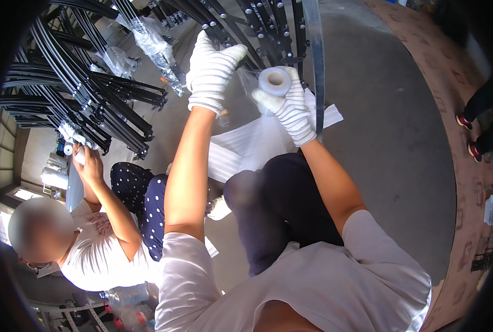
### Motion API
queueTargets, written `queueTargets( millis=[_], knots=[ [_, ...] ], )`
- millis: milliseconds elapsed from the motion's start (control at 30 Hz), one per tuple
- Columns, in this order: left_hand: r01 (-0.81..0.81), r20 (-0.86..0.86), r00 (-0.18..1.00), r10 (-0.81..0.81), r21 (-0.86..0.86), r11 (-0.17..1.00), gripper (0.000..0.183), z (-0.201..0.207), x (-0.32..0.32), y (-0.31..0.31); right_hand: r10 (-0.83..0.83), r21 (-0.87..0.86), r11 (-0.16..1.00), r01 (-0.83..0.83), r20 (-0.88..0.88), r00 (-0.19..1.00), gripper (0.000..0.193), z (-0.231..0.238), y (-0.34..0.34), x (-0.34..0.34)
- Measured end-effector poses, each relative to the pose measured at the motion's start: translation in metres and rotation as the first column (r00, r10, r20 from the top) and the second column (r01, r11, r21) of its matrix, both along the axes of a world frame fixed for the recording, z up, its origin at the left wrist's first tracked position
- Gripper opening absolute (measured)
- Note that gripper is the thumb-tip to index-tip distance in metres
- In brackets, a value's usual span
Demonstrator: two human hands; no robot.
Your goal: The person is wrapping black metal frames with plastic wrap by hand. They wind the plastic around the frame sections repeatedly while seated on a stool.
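Note:
My right hand (290, 108), in a white striped glove, is closed round a roll of clear stretch film (275, 81), its cardboard core facing up. The roll is close to the lower ends of a bundle of black metal tubes (265, 30). My left hand (210, 74), gloved alike, is beside those tubes, thumb spread away from the fingers; its fingertips partly disappear against the tubes. Thin film shows between my hands. Below them lies a white foam sheet (227, 149), partly behind my knees.
At left a seated co-worker (108, 238) in polka-dot trousers holds a small white thing near more black tubes (86, 88), some wrapped in clear film (158, 47). A grey upright post (315, 61) stands right of my roll. Another person's feet (470, 135) are at far right.

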State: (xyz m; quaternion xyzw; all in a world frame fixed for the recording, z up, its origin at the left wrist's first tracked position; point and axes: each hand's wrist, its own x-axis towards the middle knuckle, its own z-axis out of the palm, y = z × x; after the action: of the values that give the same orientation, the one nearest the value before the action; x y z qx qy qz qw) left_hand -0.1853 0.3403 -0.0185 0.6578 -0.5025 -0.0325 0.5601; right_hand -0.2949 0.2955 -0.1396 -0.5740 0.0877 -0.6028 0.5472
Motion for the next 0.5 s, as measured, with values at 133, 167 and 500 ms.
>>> queueTargets(
  millis=[133, 167, 500],
  knots=[
    [0.072, -0.052, 0.996, -0.074, -0.042, 0.997, 0.026, 0.004, -0.01, 0.003, 0.009, 0.279, 0.96, -0.03, 0.075, 0.997, 0.053, -0.004, -0.004, -0.002],
    [0.059, -0.059, 0.996, -0.061, -0.03, 0.998, 0.025, 0.005, -0.009, 0.002, 0.025, 0.303, 0.951, -0.058, 0.113, 0.993, 0.053, -0.004, -0.006, -0.004],
    [0.131, -0.056, 0.99, -0.132, -0.028, 0.991, 0.041, 0.004, -0.004, -0.002, 0.195, 0.421, 0.818, -0.391, 0.435, 0.879, 0.046, -0.018, -0.026, -0.03]
  ],
)
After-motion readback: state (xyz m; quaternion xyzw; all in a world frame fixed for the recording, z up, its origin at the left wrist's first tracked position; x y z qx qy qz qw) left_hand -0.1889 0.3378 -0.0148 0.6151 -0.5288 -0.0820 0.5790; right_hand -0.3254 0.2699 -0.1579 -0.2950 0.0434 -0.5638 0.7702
